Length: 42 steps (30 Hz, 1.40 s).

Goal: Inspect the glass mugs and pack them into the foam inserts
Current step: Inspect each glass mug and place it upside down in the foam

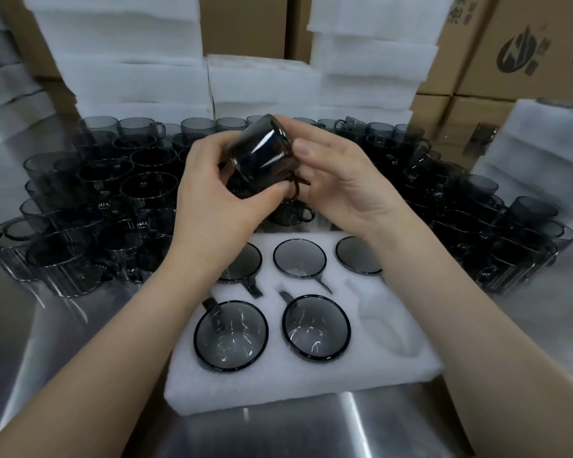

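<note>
Smoky mug [262, 153], gripped by left hand [219, 190] and braced by flat right hand [339, 183], could slip onto packed mugs [316, 327].

Stacked cardboard boxes [245, 24] stand behind a shiny steel table [311, 431].

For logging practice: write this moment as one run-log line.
phase: inspection | left hand: grips dark smoked-glass mug | right hand: straight fingers against handle side | white foam insert: five packed mugs, near-right pocket empty
</note>
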Motion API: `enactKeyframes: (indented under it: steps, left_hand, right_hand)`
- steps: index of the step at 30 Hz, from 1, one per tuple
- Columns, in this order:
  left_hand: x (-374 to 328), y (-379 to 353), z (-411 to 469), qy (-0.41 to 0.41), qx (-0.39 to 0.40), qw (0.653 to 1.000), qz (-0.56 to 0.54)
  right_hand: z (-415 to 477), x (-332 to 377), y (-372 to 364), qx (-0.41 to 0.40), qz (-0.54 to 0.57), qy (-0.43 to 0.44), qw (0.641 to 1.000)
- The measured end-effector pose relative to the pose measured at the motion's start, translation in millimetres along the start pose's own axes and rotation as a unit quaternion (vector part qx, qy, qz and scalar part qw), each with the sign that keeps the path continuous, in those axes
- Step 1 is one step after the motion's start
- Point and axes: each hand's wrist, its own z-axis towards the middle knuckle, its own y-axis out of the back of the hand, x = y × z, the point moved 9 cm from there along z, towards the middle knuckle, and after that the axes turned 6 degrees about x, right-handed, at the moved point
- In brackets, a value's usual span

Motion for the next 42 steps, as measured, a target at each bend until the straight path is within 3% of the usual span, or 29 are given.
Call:
enactKeyframes:
  steps: [4, 8, 15, 20, 25, 29, 32, 34, 38, 42]
  left_hand:
    - [-2.6, 1.2, -0.5, 0.002, -0.002, 1.000, 0.015]
    - [-8.1, 2.4, -1.6, -0.018, -0.009, 0.997, 0.070]
    - [-11.6, 1.0, -1.6, -0.022, 0.003, 0.995, 0.096]
    - [-16.4, -5.8, -2.8, -0.038, 0.024, 0.993, 0.112]
    - [-15.1, -9.6, -2.6, -0.031, 0.036, 0.993, 0.107]
    - [-12.1, -6.5, -1.9, -0.027, 0.024, 0.995, 0.092]
    - [-5.6, 0.5, -1.2, -0.008, -0.009, 0.997, 0.076]
    - [-3.9, 2.3, -1.2, 0.001, -0.017, 0.997, 0.080]
    - [-5.3, -2.5, -1.7, -0.003, 0.007, 0.995, 0.102]
    - [-6.1, -8.1, -1.7, -0.006, 0.019, 0.992, 0.125]
  right_hand:
    - [-1.8, 12.8, -5.6, -0.020, -0.135, 0.055, 0.989]
    - [-6.7, 27.4, -15.9, -0.047, -0.332, 0.088, 0.938]
    - [-10.3, 35.4, -32.8, -0.031, -0.469, 0.128, 0.873]
    - [-14.0, 37.8, -26.7, -0.144, -0.477, 0.132, 0.857]
    - [-10.3, 35.4, -5.2, -0.176, -0.303, 0.107, 0.931]
    - [-4.1, 17.3, -3.1, -0.076, -0.147, 0.028, 0.986]
    - [-4.4, 12.1, -19.1, 0.041, -0.050, 0.016, 0.998]
    - [-4.2, 13.5, -23.3, 0.054, -0.085, 0.024, 0.995]
    - [-6.0, 18.9, -10.6, -0.068, -0.265, 0.036, 0.961]
    - [-8.8, 33.8, -9.2, -0.145, -0.324, 0.117, 0.927]
